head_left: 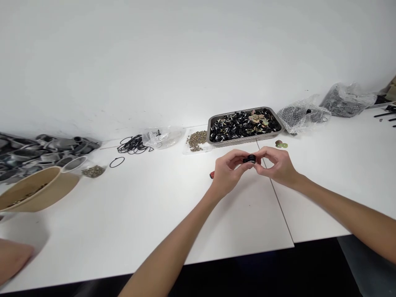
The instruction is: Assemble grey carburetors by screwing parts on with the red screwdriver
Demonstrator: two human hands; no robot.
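Between my two hands, just above the white table, is a small black plastic part (pixel 250 159) with a rounded end. My left hand (pixel 228 170) pinches it from the left with thumb and fingers. From the right, my right hand (pixel 275 165) grips the same part with its fingertips. A red and black handle end (pixel 212 175) sticks out from behind my left hand; the rest of it is hidden. Beyond my hands stands a metal tray (pixel 247 141) full of black parts with some brassy discs. Two loose discs (pixel 281 144) lie right of it.
Small brass screws (pixel 197 141) lie on plastic left of the tray. Farther left are black rings (pixel 134 144), a clear bag (pixel 163 136), a tan bowl (pixel 58 185) and grey castings (pixel 37 152). Bags of black parts (pixel 301 117) stand right. Another person's arm (pixel 14 258) shows lower left.
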